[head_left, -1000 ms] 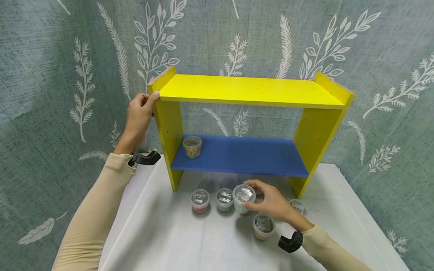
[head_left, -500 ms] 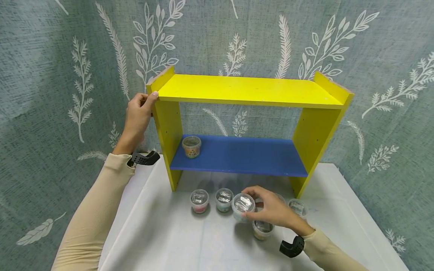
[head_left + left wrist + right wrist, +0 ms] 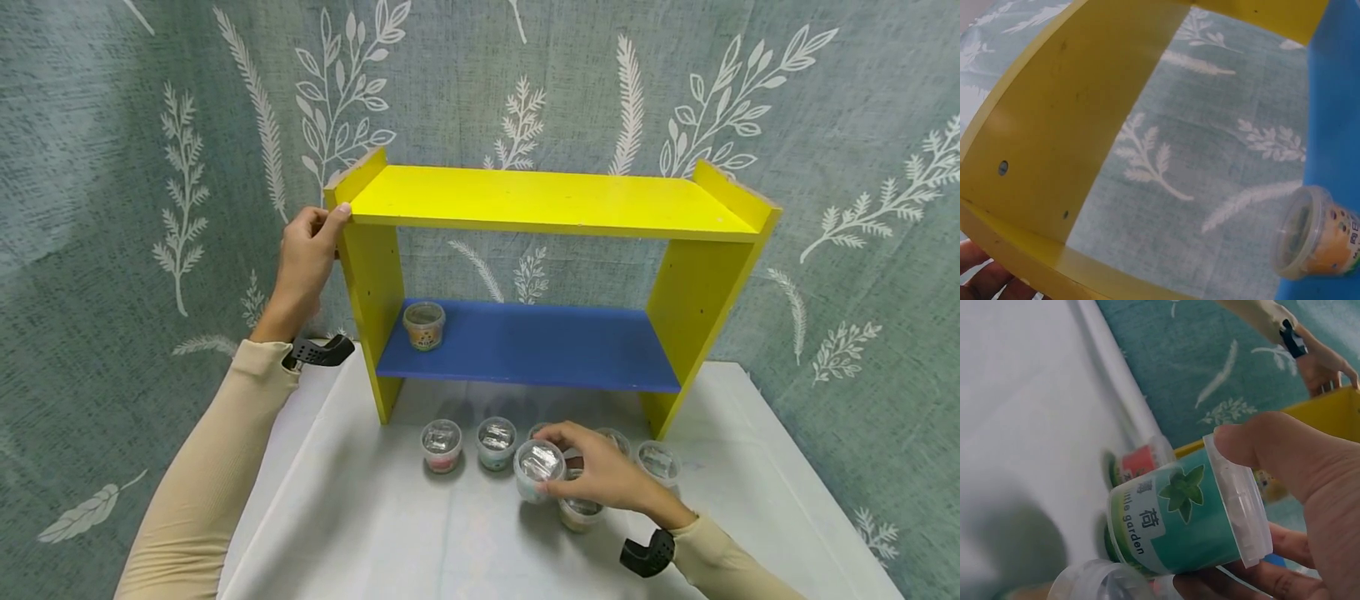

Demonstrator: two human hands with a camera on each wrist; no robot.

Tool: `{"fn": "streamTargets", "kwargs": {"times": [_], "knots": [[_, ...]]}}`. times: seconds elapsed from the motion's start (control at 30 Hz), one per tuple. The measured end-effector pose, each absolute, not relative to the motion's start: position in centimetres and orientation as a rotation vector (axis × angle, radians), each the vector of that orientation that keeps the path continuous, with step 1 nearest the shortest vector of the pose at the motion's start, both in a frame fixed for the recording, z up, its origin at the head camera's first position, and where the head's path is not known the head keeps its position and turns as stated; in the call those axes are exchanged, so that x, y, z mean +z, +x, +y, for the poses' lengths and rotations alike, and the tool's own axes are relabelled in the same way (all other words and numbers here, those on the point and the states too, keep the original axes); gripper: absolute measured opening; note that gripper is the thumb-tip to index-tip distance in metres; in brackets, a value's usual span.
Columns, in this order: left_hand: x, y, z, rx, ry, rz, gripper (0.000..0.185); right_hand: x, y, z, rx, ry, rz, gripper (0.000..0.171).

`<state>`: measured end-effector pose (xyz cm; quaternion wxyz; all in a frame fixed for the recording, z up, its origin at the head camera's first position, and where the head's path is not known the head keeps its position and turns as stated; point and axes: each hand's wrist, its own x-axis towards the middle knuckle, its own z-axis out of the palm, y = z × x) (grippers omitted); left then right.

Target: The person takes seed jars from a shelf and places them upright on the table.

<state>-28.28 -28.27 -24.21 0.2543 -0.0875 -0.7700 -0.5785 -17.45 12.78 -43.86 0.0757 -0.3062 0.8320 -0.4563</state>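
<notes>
My left hand (image 3: 303, 260) grips the upper left corner of the yellow and blue shelf (image 3: 540, 197). Its thumb lies on the front edge; in the left wrist view the fingertips (image 3: 988, 278) show beside the yellow panel. In my right hand (image 3: 603, 471), between thumb and fingers, is a clear-rimmed plastic cup (image 3: 531, 487), raised above the white table. The right wrist view shows a green "little garden" label with a leaf on this cup (image 3: 1179, 519). An orange-labelled cup (image 3: 425, 327) stands at the left end of the blue board.
On the table (image 3: 420, 542) stand a red-labelled cup (image 3: 442, 450), a bluish-green cup (image 3: 496, 446) and, at right, another cup (image 3: 659, 460). A yellowish cup (image 3: 579, 518) is partly behind my right hand. Patterned curtain (image 3: 480, 83) hangs behind the shelf.
My right hand has moved the green-labelled cup a little nearer to me, uncovering other cups behind it. The left hand has stayed on the shelf corner.
</notes>
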Motion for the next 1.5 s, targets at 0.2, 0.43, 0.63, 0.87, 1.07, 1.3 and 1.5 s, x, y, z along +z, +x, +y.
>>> {"fn": "streamTargets", "kwargs": {"times": [0.2, 0.43, 0.63, 0.87, 1.07, 1.3, 1.5], "knots": [[-24.2, -28.4, -28.3, -1.577, -0.242, -2.09, 0.044, -44.3, -17.4, 12.8, -1.316, -0.941, 2.467, 0.061], [-24.2, -28.2, -28.3, -1.572, -0.247, -2.09, 0.044, -45.0, -17.4, 12.9, -1.209, -0.986, 2.544, 0.063], [-24.4, -28.1, -28.3, -1.576, -0.251, -2.088, 0.044, -45.3, -17.3, 12.8, -1.163, -0.998, 2.597, 0.064], [-24.4, -28.3, -28.3, -1.579, -0.245, -2.086, 0.043, -45.5, -17.2, 12.5, -1.075, -0.963, 2.706, 0.066], [-24.3, -28.4, -28.3, -1.574, -0.251, -2.094, 0.044, -45.6, -17.0, 12.1, -0.99, -0.975, 2.774, 0.064], [-24.2, -28.4, -28.2, -1.568, -0.244, -2.097, 0.045, -46.0, -16.9, 11.8, -0.892, -1.023, 2.838, 0.065], [-24.3, -28.4, -28.3, -1.6, -0.257, -2.079, 0.044, -46.3, -16.8, 11.5, -0.807, -1.097, 2.891, 0.065]]}}
